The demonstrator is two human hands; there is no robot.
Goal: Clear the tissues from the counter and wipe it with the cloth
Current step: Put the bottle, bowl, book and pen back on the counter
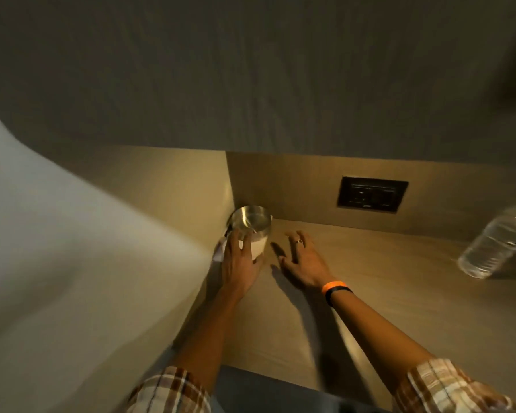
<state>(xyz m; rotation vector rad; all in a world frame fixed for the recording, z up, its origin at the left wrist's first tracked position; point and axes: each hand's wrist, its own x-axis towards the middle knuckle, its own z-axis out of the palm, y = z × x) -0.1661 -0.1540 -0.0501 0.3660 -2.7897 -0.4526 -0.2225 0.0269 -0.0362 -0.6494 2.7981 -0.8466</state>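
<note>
Left hand (239, 263) around steel cup (252, 223).

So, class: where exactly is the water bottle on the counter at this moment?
In the head view the water bottle stands at the far right of the counter, near the back wall, to the right of the dark wall socket and well away from both hands.

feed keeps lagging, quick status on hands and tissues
Left hand shut on tissue beside steel cup. Right hand open, empty, over counter. Water bottle stands far right, no cloth in view.
</note>
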